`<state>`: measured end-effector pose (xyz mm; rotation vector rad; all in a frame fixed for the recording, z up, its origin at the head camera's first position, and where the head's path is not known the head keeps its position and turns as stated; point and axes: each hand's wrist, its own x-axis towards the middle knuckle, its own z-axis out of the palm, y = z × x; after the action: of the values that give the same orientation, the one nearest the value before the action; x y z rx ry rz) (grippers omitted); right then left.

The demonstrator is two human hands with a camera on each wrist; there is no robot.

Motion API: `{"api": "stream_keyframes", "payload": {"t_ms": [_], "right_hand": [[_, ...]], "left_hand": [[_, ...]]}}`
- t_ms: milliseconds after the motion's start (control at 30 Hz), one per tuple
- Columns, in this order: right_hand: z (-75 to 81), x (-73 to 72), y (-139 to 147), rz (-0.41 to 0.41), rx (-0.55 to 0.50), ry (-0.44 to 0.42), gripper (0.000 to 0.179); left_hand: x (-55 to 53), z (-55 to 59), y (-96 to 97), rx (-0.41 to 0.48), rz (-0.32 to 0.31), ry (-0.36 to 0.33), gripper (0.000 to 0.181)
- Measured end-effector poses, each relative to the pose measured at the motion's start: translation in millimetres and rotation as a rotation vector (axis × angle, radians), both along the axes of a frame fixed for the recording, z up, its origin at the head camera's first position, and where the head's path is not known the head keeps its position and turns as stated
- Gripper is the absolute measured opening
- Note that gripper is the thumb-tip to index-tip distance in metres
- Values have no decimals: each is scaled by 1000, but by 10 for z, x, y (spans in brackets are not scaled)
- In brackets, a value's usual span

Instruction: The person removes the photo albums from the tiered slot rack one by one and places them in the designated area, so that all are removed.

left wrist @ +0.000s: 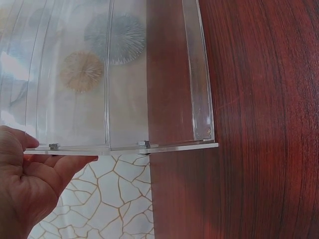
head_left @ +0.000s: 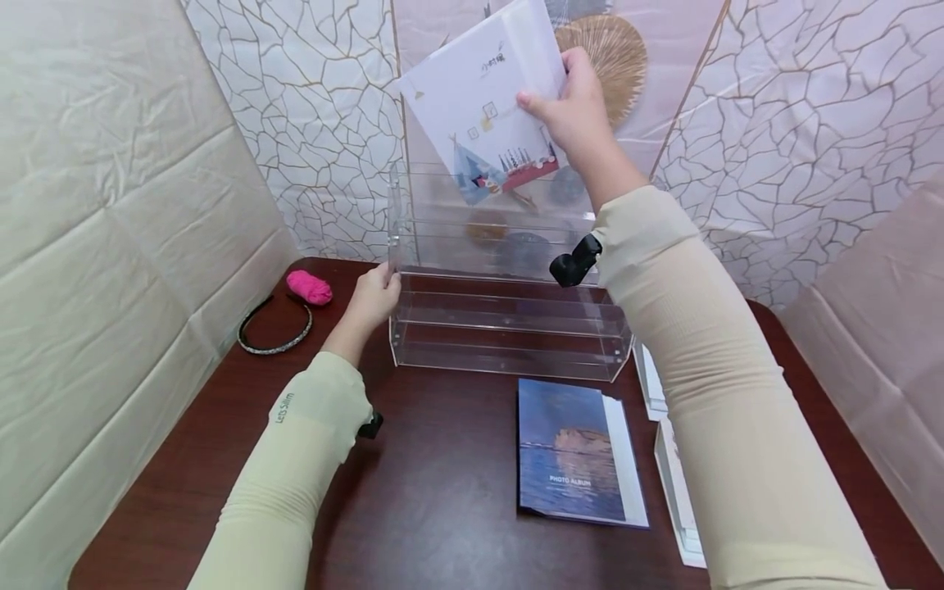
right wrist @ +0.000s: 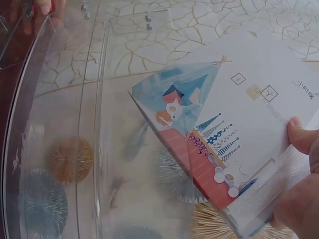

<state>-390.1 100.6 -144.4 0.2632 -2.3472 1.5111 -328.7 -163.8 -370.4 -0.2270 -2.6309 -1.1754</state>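
Observation:
A clear acrylic tiered rack [head_left: 509,359] stands at the back of the table. My left hand [head_left: 374,297] holds the edge of its left side panel; in the left wrist view the thumb lies on one face of the panel [left wrist: 164,148] and the fingers on the other. Raised above the rack, my right hand [head_left: 583,106] grips a white illustrated album [head_left: 472,90] by its right edge, thumb on the front cover. That cover shows a blue tent and a red patch, seen closer in the right wrist view [right wrist: 199,124]. The album is tilted and apart from the rack.
A blue photo album [head_left: 568,451] lies flat in front of the rack. White box-like items [head_left: 678,492] stand to its right, partly behind my right sleeve. A pink bundle [head_left: 310,288] and a dark headband [head_left: 276,349] lie at the left. A patterned cloth wall [head_left: 310,123] rises behind.

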Motion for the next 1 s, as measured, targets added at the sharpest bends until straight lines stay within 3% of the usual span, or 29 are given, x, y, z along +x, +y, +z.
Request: {"api": "stream_keyframes", "payload": {"t_ms": [300,667,833,1000], "right_hand": [[107,59,37,48,-42,23,37],[227,123,127,1,-33,64,42],[292,219,164,11,-142,67,42],[312,395,161,98,-303,124,41]], "left_hand": [[16,29,9,-2,3,4,21],[-15,10,23,12,4,-32,25],[-28,-8,25,4,5,-20,23],[-9,13,4,3,16,-13,23]]}}
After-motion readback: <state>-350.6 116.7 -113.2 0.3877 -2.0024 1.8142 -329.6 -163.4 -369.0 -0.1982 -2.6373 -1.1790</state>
